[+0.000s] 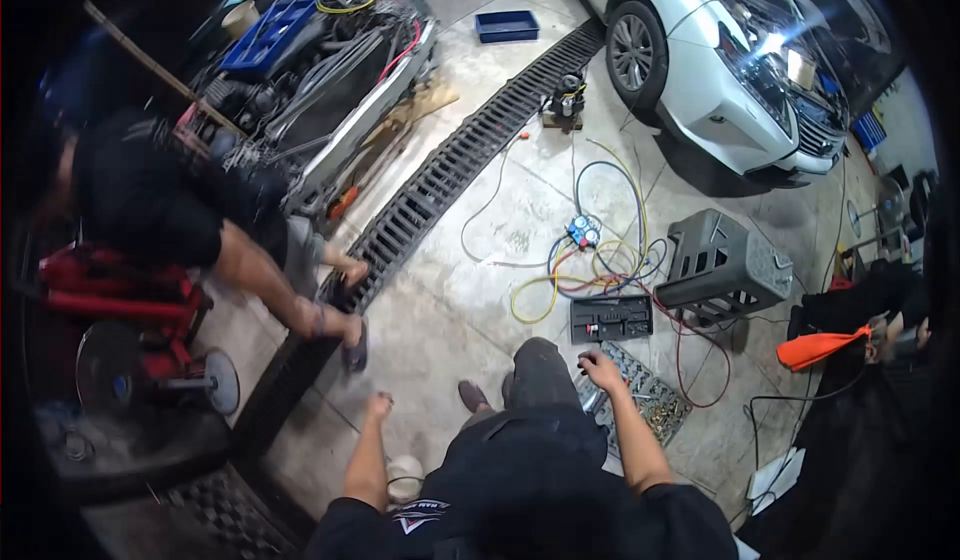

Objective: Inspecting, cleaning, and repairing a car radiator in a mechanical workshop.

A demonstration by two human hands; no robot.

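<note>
My right hand (601,371) hangs over the left edge of a compartmented tray (622,362) full of small metal parts. Its fingers are bent and slightly apart, and I see nothing held in them. My left hand (378,407) is in the air on the other side of my body, with its fingers curled in and nothing visible in it. Below that hand, a round whitish container (404,478) stands on the floor, partly covered by my clothing. Just beyond the tray lies an open black tool case (611,319) with shaped recesses and a few pieces in it.
Ahead, a blue gauge set (583,231) lies among tangled hoses, near a grey plastic step stool (722,265). A floor grate (440,182) runs diagonally past a pump (567,98) and a white car (690,55). Another person (170,195) bends at the left beside an opened engine bay (330,70).
</note>
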